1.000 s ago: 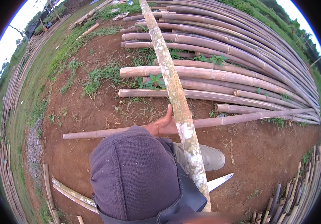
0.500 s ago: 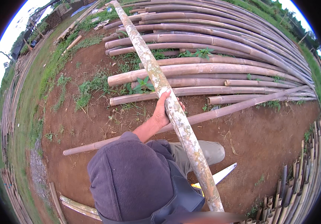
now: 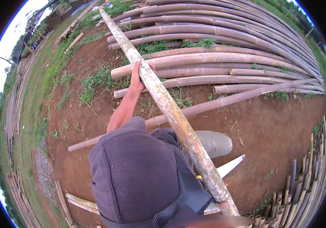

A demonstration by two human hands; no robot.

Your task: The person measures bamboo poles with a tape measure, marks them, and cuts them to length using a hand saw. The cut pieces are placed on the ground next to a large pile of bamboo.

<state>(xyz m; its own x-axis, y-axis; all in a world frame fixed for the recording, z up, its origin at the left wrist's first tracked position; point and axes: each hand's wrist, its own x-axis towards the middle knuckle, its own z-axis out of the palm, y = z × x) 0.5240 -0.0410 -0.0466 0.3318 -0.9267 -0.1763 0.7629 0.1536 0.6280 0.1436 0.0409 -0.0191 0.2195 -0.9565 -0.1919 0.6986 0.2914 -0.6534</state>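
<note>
Head view shows the right grip at five o'clock, its closure hidden, under a mottled bamboo pole running toward eleven, where the left grip wraps it above stacked bamboo; steady carrying likely needs both ends level.

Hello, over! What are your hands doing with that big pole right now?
Left hand gripping the mottled bamboo pole. Right hand out of view. Pole slants over the bamboo stack. Saw blade low beside it.
</note>
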